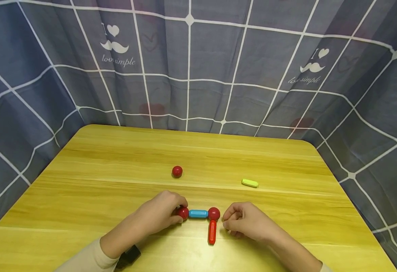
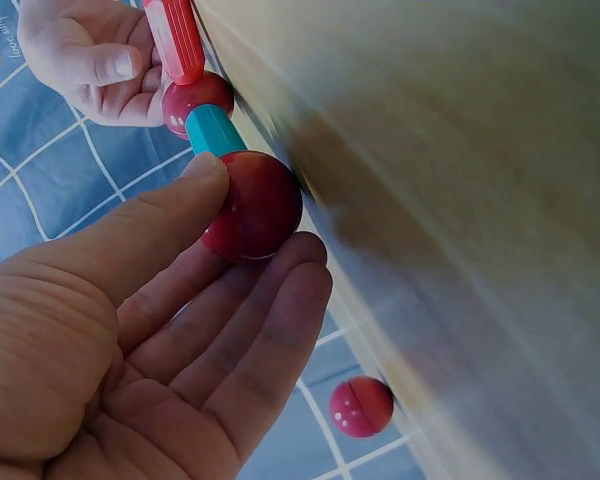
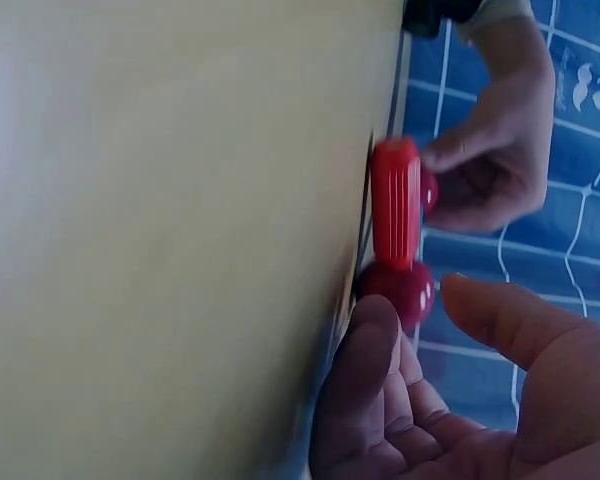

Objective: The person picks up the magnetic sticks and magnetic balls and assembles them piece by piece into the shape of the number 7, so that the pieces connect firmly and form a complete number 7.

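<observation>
A blue rod joins two red balls, and a red rod sticks out from the right-hand ball toward the near edge. My left hand grips the left-hand ball between thumb and fingers. Just right of the other ball, my right hand is held with loosely bent fingers and a small gap to the ball. In the right wrist view its thumb and forefinger stand apart, with nothing between them, and the red rod shows beyond.
Farther back on the wooden table lies a loose red ball. A short yellow-green rod lies to the right of it. Behind the table and along its sides hangs a grey-blue checked curtain.
</observation>
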`<state>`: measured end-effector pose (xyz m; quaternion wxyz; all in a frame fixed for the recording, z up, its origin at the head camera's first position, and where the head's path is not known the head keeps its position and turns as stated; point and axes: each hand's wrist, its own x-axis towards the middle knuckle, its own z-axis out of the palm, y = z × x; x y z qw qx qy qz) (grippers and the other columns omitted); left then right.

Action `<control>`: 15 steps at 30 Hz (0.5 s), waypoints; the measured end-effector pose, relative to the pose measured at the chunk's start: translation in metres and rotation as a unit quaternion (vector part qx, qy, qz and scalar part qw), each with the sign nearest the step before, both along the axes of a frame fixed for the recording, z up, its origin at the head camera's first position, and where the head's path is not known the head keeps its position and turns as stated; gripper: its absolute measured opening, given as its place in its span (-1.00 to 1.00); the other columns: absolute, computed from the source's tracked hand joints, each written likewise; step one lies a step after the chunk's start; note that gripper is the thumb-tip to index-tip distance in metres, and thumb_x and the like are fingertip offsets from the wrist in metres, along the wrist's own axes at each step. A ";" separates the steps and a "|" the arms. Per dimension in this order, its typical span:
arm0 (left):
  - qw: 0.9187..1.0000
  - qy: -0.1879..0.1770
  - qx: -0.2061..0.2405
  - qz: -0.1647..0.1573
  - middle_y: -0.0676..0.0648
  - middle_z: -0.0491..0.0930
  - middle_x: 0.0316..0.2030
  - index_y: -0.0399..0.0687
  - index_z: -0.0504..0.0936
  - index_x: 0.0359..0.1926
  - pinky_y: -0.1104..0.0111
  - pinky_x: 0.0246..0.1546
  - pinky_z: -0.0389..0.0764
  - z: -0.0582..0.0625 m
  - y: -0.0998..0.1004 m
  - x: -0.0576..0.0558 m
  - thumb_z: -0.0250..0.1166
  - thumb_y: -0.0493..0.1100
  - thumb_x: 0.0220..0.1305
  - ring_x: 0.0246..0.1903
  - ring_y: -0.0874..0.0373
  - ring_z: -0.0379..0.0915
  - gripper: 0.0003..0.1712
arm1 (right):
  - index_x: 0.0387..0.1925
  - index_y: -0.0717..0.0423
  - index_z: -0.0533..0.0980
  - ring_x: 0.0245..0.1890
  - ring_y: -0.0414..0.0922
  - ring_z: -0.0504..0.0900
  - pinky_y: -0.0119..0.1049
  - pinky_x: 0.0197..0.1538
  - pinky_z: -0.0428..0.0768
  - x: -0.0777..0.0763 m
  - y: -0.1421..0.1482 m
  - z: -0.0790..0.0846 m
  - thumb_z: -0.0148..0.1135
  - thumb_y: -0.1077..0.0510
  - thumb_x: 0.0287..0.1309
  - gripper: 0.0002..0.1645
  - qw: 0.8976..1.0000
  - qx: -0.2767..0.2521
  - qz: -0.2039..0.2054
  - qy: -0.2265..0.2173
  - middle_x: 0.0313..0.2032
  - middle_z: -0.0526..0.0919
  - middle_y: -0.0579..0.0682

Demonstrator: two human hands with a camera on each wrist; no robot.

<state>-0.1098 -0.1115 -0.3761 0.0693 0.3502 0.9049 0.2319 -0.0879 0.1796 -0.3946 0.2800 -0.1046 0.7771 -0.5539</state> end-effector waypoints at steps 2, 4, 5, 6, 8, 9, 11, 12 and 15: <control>1.000 0.000 0.002 0.001 0.09 0.64 -0.37 -0.14 0.70 -0.24 0.47 -0.39 0.51 0.000 0.000 0.000 0.52 -0.22 0.04 -0.40 0.33 0.46 -0.76 | -0.19 0.30 0.50 -0.48 -0.04 0.55 -0.27 -0.45 0.52 -0.003 0.004 0.001 0.29 0.22 0.18 -0.77 1.000 0.015 -0.009 0.012 -0.42 0.61 0.13; 1.000 -0.001 0.004 0.002 0.10 0.63 -0.38 -0.13 0.70 -0.25 0.47 -0.40 0.51 -0.001 0.000 0.001 0.52 -0.22 0.04 -0.40 0.33 0.45 -0.76 | -0.18 0.29 0.51 -0.47 -0.03 0.56 -0.25 -0.45 0.52 -0.006 0.008 0.002 0.29 0.21 0.18 -0.76 0.999 0.034 -0.022 0.027 -0.41 0.60 0.11; 1.000 -0.001 0.004 0.002 0.10 0.63 -0.38 -0.13 0.70 -0.25 0.47 -0.40 0.51 -0.001 0.000 0.001 0.52 -0.22 0.04 -0.40 0.33 0.45 -0.77 | -0.17 0.28 0.51 -0.46 -0.02 0.57 -0.24 -0.44 0.53 -0.008 0.010 0.002 0.29 0.20 0.18 -0.75 0.998 0.043 -0.029 0.034 -0.40 0.60 0.11; 1.000 -0.001 0.005 0.002 0.09 0.63 -0.38 -0.13 0.70 -0.25 0.47 -0.40 0.51 -0.001 0.000 0.001 0.52 -0.22 0.04 -0.40 0.33 0.45 -0.77 | -0.16 0.28 0.51 -0.45 -0.01 0.57 -0.23 -0.44 0.54 -0.010 0.012 0.003 0.30 0.20 0.18 -0.74 0.997 0.049 -0.038 0.039 -0.39 0.60 0.11; 1.000 -0.001 0.004 0.003 0.09 0.63 -0.37 -0.13 0.70 -0.24 0.47 -0.39 0.51 -0.001 0.000 0.001 0.52 -0.22 0.04 -0.39 0.33 0.45 -0.76 | -0.14 0.29 0.51 -0.44 0.00 0.59 -0.21 -0.43 0.55 -0.013 0.016 0.004 0.31 0.19 0.17 -0.72 0.995 0.065 -0.056 0.052 -0.38 0.59 0.11; 1.000 -0.001 0.003 0.003 0.09 0.63 -0.36 -0.13 0.70 -0.24 0.47 -0.39 0.51 -0.001 0.000 0.001 0.52 -0.22 0.04 -0.39 0.33 0.45 -0.76 | -0.13 0.28 0.52 -0.44 0.00 0.59 -0.22 -0.43 0.56 -0.015 0.018 0.005 0.31 0.19 0.17 -0.71 0.993 0.076 -0.065 0.063 -0.37 0.60 0.10; 1.000 -0.002 0.003 0.003 0.09 0.63 -0.36 -0.13 0.70 -0.24 0.47 -0.39 0.51 -0.001 0.000 0.001 0.52 -0.22 0.05 -0.39 0.32 0.45 -0.76 | -0.14 0.25 0.53 -0.42 -0.02 0.60 -0.24 -0.42 0.57 -0.018 0.021 0.006 0.32 0.19 0.16 -0.73 0.987 0.102 -0.087 0.087 -0.36 0.60 0.06; 1.000 -0.002 0.004 0.003 0.09 0.63 -0.37 -0.13 0.70 -0.24 0.47 -0.40 0.51 -0.001 0.000 0.002 0.52 -0.22 0.05 -0.40 0.32 0.45 -0.76 | -0.15 0.23 0.54 -0.41 -0.04 0.61 -0.25 -0.41 0.57 -0.020 0.022 0.007 0.33 0.19 0.15 -0.74 0.983 0.115 -0.098 0.100 -0.36 0.61 0.04; 1.000 -0.002 0.006 0.004 0.10 0.63 -0.38 -0.12 0.70 -0.25 0.47 -0.40 0.51 -0.001 0.000 0.002 0.52 -0.22 0.04 -0.40 0.32 0.45 -0.77 | -0.18 0.14 0.56 -0.39 -0.12 0.60 -0.30 -0.37 0.55 -0.025 0.025 0.010 0.37 0.18 0.12 -0.77 0.963 0.173 -0.125 0.164 -0.37 0.62 -0.06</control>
